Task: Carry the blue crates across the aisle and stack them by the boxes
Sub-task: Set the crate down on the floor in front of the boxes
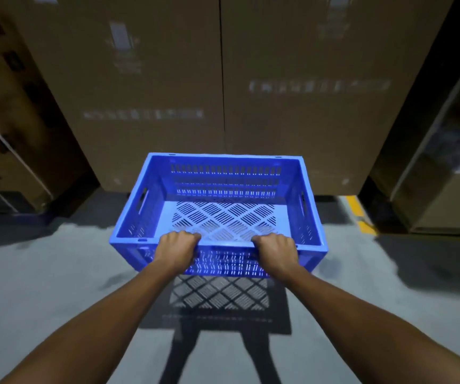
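The crate [217, 206] is held clear of the floor [43, 273] before the boxes [223, 92], its near rim gripped by the left hand [174, 252] and right hand [277, 253]. It should be kept level and lowered squarely; no stack is seen, though one may be hidden beneath.

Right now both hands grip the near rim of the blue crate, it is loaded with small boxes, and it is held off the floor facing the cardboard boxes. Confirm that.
Not quite. The head view shows the blue crate empty, its slotted bottom bare. The rest stands: left hand and right hand grip its near rim, and it is held off the floor, facing the cardboard boxes.
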A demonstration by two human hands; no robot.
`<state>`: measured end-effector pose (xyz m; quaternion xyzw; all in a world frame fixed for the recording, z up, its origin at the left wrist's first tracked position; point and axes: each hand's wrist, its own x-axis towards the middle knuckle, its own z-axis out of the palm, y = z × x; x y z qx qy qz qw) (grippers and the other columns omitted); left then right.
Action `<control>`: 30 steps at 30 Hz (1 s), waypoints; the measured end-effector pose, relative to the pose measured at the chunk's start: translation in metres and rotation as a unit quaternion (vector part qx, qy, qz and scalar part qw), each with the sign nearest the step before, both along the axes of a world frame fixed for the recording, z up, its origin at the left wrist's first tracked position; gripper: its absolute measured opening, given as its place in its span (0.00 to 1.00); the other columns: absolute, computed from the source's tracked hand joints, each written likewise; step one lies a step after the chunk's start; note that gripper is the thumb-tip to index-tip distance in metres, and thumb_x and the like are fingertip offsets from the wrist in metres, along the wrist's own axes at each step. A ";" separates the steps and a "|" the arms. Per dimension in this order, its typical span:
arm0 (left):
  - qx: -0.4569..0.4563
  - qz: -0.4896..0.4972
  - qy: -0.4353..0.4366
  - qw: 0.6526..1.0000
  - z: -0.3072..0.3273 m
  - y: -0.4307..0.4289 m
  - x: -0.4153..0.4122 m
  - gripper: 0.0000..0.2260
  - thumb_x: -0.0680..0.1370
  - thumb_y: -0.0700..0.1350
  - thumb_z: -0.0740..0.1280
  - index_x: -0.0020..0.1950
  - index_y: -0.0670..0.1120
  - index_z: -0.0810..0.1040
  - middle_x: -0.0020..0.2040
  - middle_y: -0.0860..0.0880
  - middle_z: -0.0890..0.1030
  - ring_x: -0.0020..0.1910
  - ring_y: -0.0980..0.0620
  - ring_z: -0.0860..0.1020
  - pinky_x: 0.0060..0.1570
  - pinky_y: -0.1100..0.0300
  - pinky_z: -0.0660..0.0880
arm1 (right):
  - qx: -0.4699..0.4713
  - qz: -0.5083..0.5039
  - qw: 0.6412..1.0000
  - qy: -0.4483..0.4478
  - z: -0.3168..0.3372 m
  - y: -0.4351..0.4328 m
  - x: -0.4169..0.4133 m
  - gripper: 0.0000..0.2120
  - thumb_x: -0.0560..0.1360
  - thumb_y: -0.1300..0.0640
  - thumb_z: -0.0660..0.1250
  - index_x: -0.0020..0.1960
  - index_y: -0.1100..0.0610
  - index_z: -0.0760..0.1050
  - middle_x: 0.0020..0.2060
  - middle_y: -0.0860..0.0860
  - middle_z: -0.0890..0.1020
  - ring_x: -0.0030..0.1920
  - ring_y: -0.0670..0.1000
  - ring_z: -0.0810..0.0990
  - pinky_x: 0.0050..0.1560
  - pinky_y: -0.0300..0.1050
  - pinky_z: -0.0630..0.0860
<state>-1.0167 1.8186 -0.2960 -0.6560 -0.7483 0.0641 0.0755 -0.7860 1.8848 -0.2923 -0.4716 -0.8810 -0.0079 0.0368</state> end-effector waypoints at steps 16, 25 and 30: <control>-0.014 -0.010 -0.044 0.999 -0.231 0.028 -0.026 0.09 0.75 0.50 0.66 0.53 0.48 0.76 0.53 0.45 0.83 0.55 0.41 0.80 0.49 0.53 0.73 | -0.015 -0.020 1.000 0.017 -0.236 0.025 -0.027 0.04 0.74 0.57 0.64 0.49 0.52 0.75 0.46 0.52 0.84 0.50 0.59 0.82 0.46 0.47 0.72; -0.017 -0.020 -0.051 0.998 -0.235 0.057 -0.042 0.08 0.74 0.48 0.67 0.51 0.49 0.74 0.52 0.48 0.82 0.56 0.44 0.79 0.52 0.53 0.70 | -0.024 -0.033 0.999 -0.027 -0.236 0.056 -0.042 0.06 0.74 0.54 0.67 0.51 0.50 0.77 0.46 0.52 0.84 0.50 0.57 0.82 0.48 0.48 0.75; 0.000 -0.001 -0.047 0.999 -0.237 0.053 -0.044 0.09 0.75 0.50 0.66 0.52 0.49 0.74 0.53 0.47 0.81 0.56 0.43 0.77 0.54 0.52 0.68 | -0.014 -0.030 0.999 -0.032 -0.238 0.058 -0.041 0.06 0.73 0.55 0.68 0.50 0.51 0.75 0.45 0.52 0.83 0.49 0.57 0.82 0.47 0.48 0.73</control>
